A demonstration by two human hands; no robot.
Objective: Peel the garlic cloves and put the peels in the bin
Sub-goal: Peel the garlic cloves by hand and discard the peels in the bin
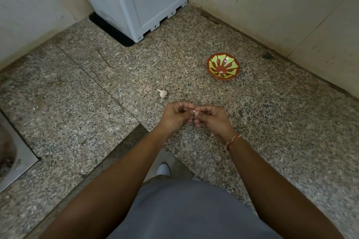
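Both hands meet above the counter (pixel 252 122): left hand (pixel 174 115) and right hand (pixel 210 118) pinch one garlic clove (pixel 194 113) between fingertips. It looks light, firm, its papery skin fragile; best gripped at the ends. A garlic bulb (pixel 162 93) lies just beyond.

Garlic clove (pixel 194 113): small, pale pinkish-white, pinched between the fingertips of both hands above the speckled stone counter; mostly hidden, peel state cannot be judged. Garlic bulb (pixel 162 93): whitish, papery, lying on its side on the counter at 11 o'clock from the clove, stem tip pointing toward 10 o'clock, touching nothing else.
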